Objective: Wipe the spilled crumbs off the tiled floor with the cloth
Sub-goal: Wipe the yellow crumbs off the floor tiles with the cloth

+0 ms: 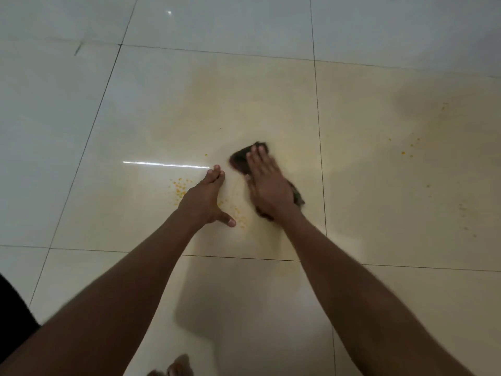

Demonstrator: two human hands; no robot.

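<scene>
Right hand (267,183) flat, pressing cloth (245,158) on floor (379,240); sweep toward crumbs (235,213) by released, braced left hand (207,198), keep pressure even.

Bright white light streak (166,164) reflected on glossy surface, left of centre; small light spot (169,12) reflected near top. Dark scuff mark (78,49) at upper left, close to grout junction. Dark grout lines (317,109) run in grid. Black fabric (13,308) at lower left edge. Toes of bare foot (177,366) at bottom edge, blurred
</scene>
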